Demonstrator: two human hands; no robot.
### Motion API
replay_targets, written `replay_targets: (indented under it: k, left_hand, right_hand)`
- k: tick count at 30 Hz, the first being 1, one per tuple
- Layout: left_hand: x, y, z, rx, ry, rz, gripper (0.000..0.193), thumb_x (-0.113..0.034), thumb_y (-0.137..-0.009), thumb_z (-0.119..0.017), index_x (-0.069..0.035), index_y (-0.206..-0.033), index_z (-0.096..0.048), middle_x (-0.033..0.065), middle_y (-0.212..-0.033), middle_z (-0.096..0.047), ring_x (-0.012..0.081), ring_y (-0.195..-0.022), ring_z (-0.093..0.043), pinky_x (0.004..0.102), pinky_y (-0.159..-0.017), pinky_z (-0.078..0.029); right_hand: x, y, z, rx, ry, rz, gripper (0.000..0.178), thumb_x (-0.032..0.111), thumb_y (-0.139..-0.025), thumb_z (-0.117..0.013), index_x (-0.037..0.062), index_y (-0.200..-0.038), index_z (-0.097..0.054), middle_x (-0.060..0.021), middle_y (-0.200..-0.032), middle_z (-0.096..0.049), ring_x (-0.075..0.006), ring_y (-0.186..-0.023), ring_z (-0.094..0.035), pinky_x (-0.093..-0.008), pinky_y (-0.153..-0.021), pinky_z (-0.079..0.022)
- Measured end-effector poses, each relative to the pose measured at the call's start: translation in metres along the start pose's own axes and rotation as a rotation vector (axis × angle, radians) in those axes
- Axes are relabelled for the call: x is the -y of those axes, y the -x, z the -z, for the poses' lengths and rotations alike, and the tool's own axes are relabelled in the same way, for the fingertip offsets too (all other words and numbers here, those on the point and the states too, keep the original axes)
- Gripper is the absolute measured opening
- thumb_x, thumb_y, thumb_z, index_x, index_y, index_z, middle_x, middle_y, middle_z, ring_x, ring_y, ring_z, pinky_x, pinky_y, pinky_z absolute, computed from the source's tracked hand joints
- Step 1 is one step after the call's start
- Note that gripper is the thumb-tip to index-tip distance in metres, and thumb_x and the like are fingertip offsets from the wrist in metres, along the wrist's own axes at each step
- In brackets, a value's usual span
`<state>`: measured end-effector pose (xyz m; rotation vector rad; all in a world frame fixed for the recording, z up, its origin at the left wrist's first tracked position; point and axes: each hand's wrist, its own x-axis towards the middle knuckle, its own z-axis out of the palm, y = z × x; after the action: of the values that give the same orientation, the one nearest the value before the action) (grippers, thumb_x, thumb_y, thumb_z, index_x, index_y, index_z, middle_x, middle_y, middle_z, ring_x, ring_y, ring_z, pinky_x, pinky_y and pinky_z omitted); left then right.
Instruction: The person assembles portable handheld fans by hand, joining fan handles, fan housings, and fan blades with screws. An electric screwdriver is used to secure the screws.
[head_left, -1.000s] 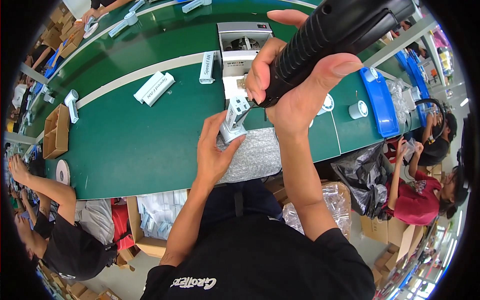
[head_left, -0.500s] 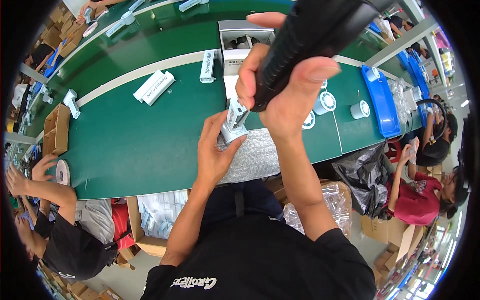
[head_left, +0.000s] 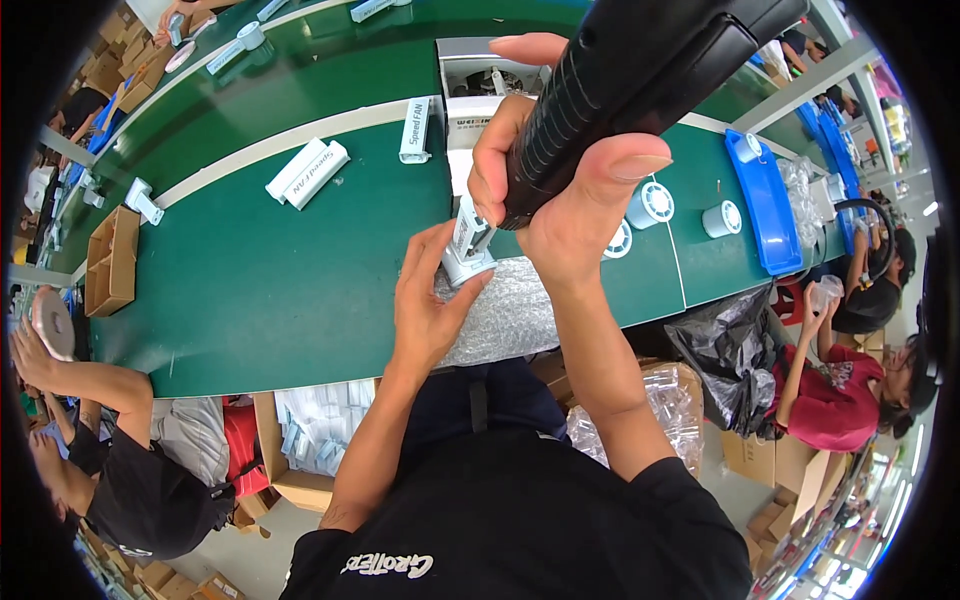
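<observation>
My left hand (head_left: 424,300) is closed round the base of a light blue plastic fan housing (head_left: 468,255), which stands on a silvery padded mat (head_left: 515,320) with its opened side showing inner parts. In my right hand (head_left: 580,205) is a thick black power screwdriver (head_left: 600,100), its fingers wrapped round the ribbed grip and the thumb lying along the side. The tool's lower end is right over the housing; its tip is hidden behind my fingers. Just beyond the housing stands a grey-and-white screw feeder (head_left: 482,107) with an open window.
Housing shells (head_left: 308,174) lie on the green bench (head_left: 280,290) to the left. Round blue fan heads (head_left: 652,203) and a blue tray (head_left: 765,215) are at right. A divided cardboard box (head_left: 110,262) is far left. Below the bench edge is a carton of parts (head_left: 325,425). Co-workers sit on both sides.
The screwdriver has tilted slightly, while both hands keep their hold and the housing stays put. At left, a co-worker has lifted a tape roll off the bench.
</observation>
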<state>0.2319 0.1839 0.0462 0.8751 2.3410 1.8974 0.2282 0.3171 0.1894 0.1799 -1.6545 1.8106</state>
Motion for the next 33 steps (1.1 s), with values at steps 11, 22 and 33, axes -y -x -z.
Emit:
replay_targets:
  k: [11,22,33]
  left_hand:
    - [0.001,0.003,0.002,0.008,-0.051,0.007,0.062,-0.009,-0.082,-0.084,0.003,-0.138,-0.059,0.0191,-0.133,-0.061,0.0348,-0.120,-0.063,0.0402,-0.102,-0.050]
    - [-0.022,0.022,0.018,-0.389,-0.281,-0.427,0.066,-0.009,-0.071,-0.093,-0.002,-0.129,-0.061,0.0184,-0.116,-0.062,0.0232,-0.101,-0.059,0.0360,-0.082,-0.049]
    - [-0.061,0.010,0.009,0.017,-0.051,-0.179,0.012,0.004,-0.087,-0.078,0.001,-0.098,-0.077,0.0116,-0.096,-0.074,0.0233,-0.087,-0.073,0.0320,-0.076,-0.056]
  right_hand:
    - [0.046,-0.012,0.051,0.128,-0.385,0.232,0.119,0.098,-0.082,-0.031,-0.0056,-0.139,-0.042,-0.0103,-0.067,-0.053,-0.0177,-0.046,-0.051,-0.0341,-0.042,-0.043]
    - [0.051,-0.006,0.069,-0.029,-0.457,0.235,0.098,0.095,-0.085,-0.038,0.0070,-0.123,-0.058,-0.0041,-0.066,-0.048,-0.0139,-0.047,-0.049,-0.0307,-0.045,-0.041]
    - [0.061,0.013,0.070,0.181,-0.545,0.220,0.092,0.087,-0.092,-0.042,0.0020,-0.128,-0.046,-0.0085,-0.075,-0.055,-0.0159,-0.051,-0.056,-0.0328,-0.046,-0.050]
